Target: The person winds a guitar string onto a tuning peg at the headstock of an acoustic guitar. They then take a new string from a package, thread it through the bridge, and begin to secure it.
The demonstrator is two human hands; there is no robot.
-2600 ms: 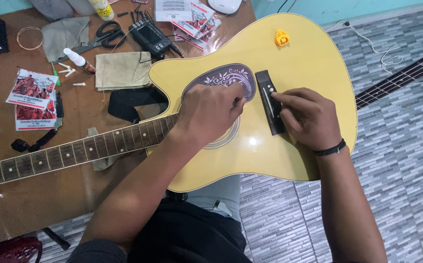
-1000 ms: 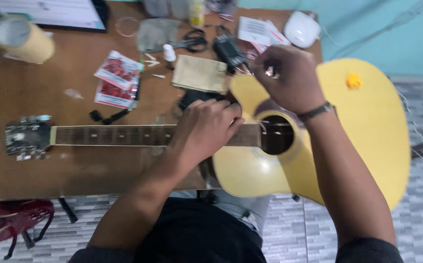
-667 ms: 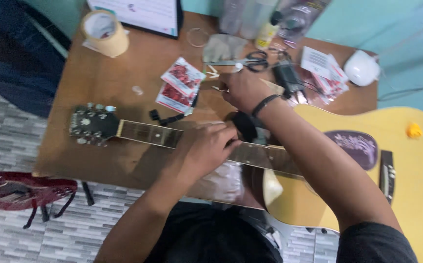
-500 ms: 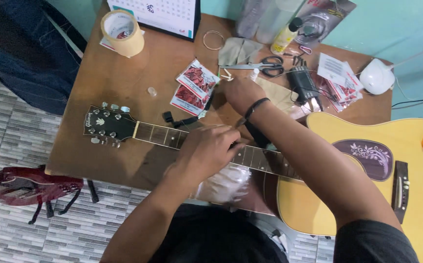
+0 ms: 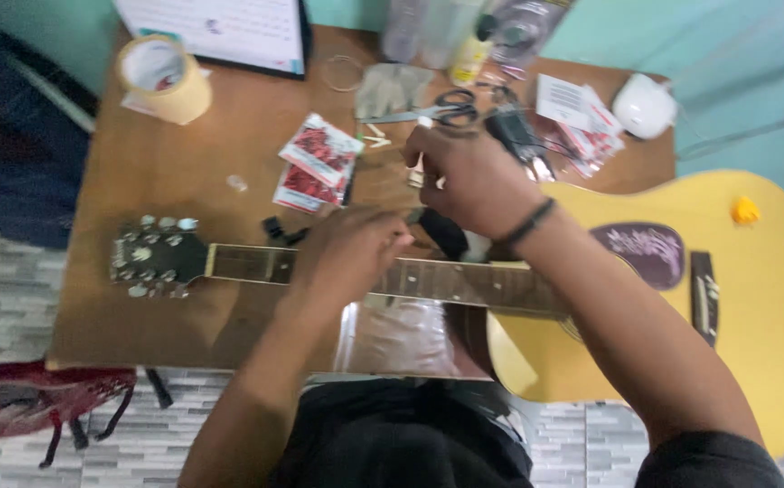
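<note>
A yellow acoustic guitar [image 5: 771,307] lies across the wooden table [image 5: 139,172], its headstock [image 5: 152,258] to the left. My left hand [image 5: 351,258] rests on the dark neck [image 5: 491,287], fingers curled over the fretboard. My right hand [image 5: 464,176] hovers over the table just beyond the neck, next to the scissors [image 5: 446,108]. Its fingers are bent around something small and pale, too blurred to identify. A black wristband sits on my right wrist.
Red string packets [image 5: 315,163], a tape roll [image 5: 164,77], a grey cloth [image 5: 392,86], a black tool [image 5: 514,131], more packets [image 5: 582,113] and a white round object [image 5: 645,104] lie on the table. A red bag [image 5: 39,398] sits on the tiled floor at lower left.
My view swung from the guitar body to the neck and headstock. My right hand left the bridge and reached over the table; my left hand slid along the neck toward the headstock.
</note>
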